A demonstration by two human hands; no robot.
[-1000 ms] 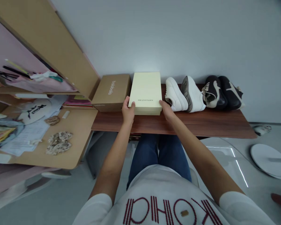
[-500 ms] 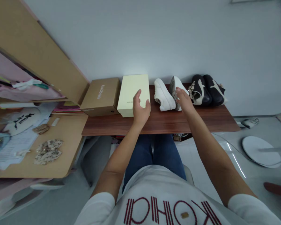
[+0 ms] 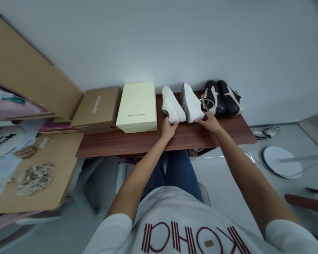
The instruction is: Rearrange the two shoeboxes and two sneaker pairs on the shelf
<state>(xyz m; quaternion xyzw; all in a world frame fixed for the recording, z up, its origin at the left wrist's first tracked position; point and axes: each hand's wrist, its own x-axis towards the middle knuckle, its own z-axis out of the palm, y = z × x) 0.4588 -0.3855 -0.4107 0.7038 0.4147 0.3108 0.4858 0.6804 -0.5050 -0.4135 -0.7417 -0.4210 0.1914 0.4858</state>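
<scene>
Two white sneakers lie tipped on their sides on the dark wooden bench, soles partly turned toward each other. My left hand (image 3: 169, 129) grips the heel end of the left white sneaker (image 3: 172, 105), thumb and fingers on either side of it. At the heel of the right white sneaker (image 3: 193, 104), my right hand (image 3: 211, 122) has its thumb and fingers closed on the shoe. Just beyond that hand stands a pair of black shoes (image 3: 224, 98) with cream markings and laces.
Left of the sneakers sit a cream shoebox (image 3: 139, 102) and a brown shoebox (image 3: 98, 107) on the wooden bench (image 3: 137, 144). A desk (image 3: 55, 183) with papers and hair ties adjoins at left. On the floor at right is a round white base (image 3: 278, 160).
My left hand has moved right from over the cream box to the left sneaker. My right hand has lowered onto the right sneaker's heel. The view has shifted right.
</scene>
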